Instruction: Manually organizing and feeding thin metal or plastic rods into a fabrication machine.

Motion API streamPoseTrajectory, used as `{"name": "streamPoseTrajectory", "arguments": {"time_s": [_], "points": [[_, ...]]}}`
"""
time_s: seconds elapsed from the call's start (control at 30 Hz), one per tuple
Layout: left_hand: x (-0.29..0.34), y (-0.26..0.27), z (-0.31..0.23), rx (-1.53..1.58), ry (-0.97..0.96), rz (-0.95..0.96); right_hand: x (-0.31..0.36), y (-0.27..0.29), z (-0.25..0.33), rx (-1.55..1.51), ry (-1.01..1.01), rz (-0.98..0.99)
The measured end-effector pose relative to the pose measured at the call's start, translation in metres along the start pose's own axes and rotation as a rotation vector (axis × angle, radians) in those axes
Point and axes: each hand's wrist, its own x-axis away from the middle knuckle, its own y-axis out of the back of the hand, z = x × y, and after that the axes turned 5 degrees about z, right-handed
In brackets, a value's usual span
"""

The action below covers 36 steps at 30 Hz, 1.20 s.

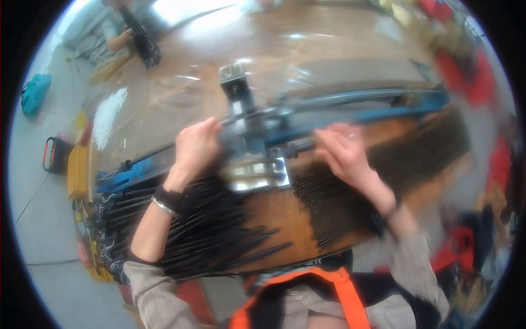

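My left hand (pixel 197 147) is closed in a fist around a thin black rod (pixel 152 154), whose far end sticks out to the left. In front of me stands a bench fixture with a dark upright block (pixel 236 88) and a metal plate (pixel 249 176) with blue round parts. To the right of the fixture, my right hand (pixel 345 152) has its fingers curled together and is blurred; what they hold, if anything, cannot be made out. A long blue rail (pixel 359 117) runs behind the right hand. Below my left forearm lies a heap of black rods (pixel 213 225).
A dense bundle of dark thin rods (pixel 405 153) covers the right of the wooden table (pixel 274 214). White sticks (pixel 109 118) lie at the far left, near a yellow box (pixel 78 171). Another person's hand (pixel 120 39) holds a black bundle (pixel 141 41) across the table.
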Motion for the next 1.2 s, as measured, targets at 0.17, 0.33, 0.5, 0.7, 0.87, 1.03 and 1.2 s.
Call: {"name": "streamPoseTrajectory", "arguments": {"time_s": [0.17,0.33,0.5,0.7,0.87,1.03,1.2], "points": [[0.003,-0.001,-0.006,0.013,-0.013,-0.028,0.004,-0.008,0.003,-0.279,-0.051,0.154],[0.000,-0.009,-0.004,-0.005,-0.097,-0.136,0.010,-0.033,-0.005,-0.527,-0.200,0.101],[-0.002,-0.018,0.007,-0.128,-0.356,-0.308,0.009,-0.019,0.026,-0.836,-0.538,0.384],[0.015,0.004,0.087,-0.310,-0.404,-0.366,0.040,-0.037,0.042,-0.124,0.072,0.232],[0.124,0.002,0.025,-0.445,-0.011,-0.115,0.042,-0.032,0.036,-0.118,-0.130,0.310],[0.159,0.001,0.038,-0.212,0.027,0.018,0.029,-0.040,0.023,-0.125,-0.107,0.512],[0.160,-0.002,0.055,0.003,-0.153,-0.004,0.009,-0.009,0.039,-0.425,-0.192,0.460]]}}
